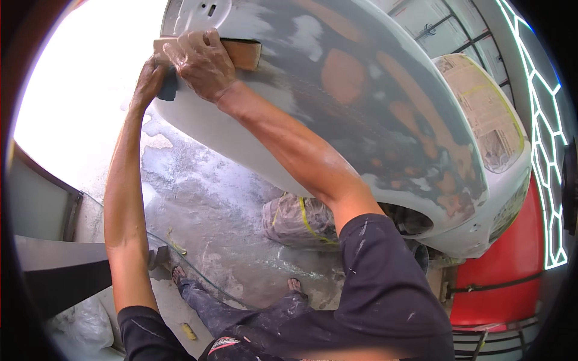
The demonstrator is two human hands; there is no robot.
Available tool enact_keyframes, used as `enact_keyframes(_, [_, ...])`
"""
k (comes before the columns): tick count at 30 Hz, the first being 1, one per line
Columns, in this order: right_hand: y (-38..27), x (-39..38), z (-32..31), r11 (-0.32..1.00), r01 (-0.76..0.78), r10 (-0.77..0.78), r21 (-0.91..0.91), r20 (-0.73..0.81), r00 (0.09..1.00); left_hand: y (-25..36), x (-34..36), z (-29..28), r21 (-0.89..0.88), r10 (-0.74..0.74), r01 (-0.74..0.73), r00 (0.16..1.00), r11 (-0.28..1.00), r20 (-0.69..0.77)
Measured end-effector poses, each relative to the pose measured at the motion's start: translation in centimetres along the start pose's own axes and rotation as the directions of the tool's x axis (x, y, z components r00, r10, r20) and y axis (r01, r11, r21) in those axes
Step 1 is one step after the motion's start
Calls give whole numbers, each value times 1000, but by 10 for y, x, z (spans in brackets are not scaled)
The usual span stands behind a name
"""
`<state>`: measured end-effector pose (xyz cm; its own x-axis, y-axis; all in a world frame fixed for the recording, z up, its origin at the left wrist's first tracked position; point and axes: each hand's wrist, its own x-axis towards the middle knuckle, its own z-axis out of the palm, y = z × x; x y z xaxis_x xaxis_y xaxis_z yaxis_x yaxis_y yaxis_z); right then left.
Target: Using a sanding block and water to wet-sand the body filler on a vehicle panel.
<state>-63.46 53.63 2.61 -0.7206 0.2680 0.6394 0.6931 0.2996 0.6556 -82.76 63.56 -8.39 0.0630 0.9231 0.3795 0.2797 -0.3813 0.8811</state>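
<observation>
A long sanding block point(244, 54) lies against the grey, patchy car body panel point(289, 84) near its far left end. On top of the block, my right hand point(205, 63) is closed, its fingers bent over the edge. My left hand point(149, 79) is closed at the block's left end, its fingertips partly hidden. Just beside it hangs a dark blue-grey piece point(168, 88), too covered to tell its kind. Dull orange, white and grey patches show across the panel, and pale dust coats my right hand.
A plastic-wrapped wheel point(295, 222) sits below the panel. Paper covers a window point(487, 114) at right, near a red panel point(500, 259). A thin hose point(205, 277) crosses the wet-looking floor point(223, 198) by my feet. A yellow piece point(188, 331) lies at lower left.
</observation>
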Motion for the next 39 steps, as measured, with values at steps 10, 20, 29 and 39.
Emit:
enact_keyframes(10, [237, -361, -310, 976, -11, 75, -216, 290, 954, 14, -2, -30, 225, 37, 21, 968, 974, -249])
enact_keyframes(20, [80, -71, -89, 968, -15, 34, -251, 72, 997, -16, -25, -28, 132, 73, -55, 988, 990, -139])
enact_keyframes(29, [66, -45, -52, 999, 39, -40, 24, 28, 999, -44, 7, -34, 115, 26, -25, 1000, 993, -6])
enact_keyframes(39, [244, -378, -344, 972, -53, 119, -230, 286, 951, 2, -6, -4, 223, -16, 86, 955, 971, -297])
